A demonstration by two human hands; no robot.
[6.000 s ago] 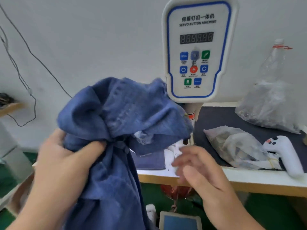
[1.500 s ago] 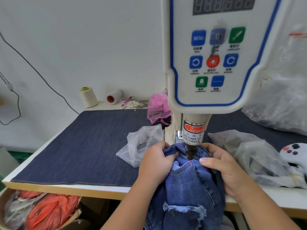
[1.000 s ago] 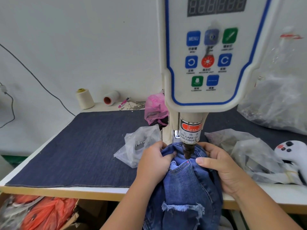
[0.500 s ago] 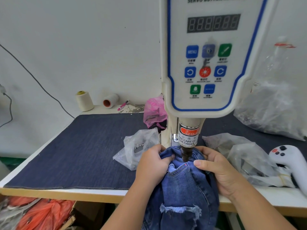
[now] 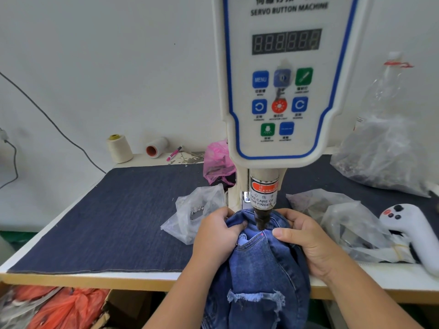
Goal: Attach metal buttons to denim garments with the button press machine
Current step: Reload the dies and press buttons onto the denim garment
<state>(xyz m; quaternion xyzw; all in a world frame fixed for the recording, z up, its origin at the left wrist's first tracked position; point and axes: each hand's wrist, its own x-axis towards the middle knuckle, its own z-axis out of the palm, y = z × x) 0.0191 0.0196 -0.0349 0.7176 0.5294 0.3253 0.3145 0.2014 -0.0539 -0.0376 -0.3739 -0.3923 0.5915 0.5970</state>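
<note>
- Head view: jeans (image 5: 259,264) bunched under press head (image 5: 262,218) at front edge of worktop (image 5: 99,217), rest hanging off.
- Left hand (image 5: 215,241) clamped on cloth left of the press head; right hand (image 5: 306,243) gripping the fold to its right, thumb across the top.
- Soft, floppy, likely fairly heavy; best pinched at stiff seamed edge, fingers clear of the press head.
</note>
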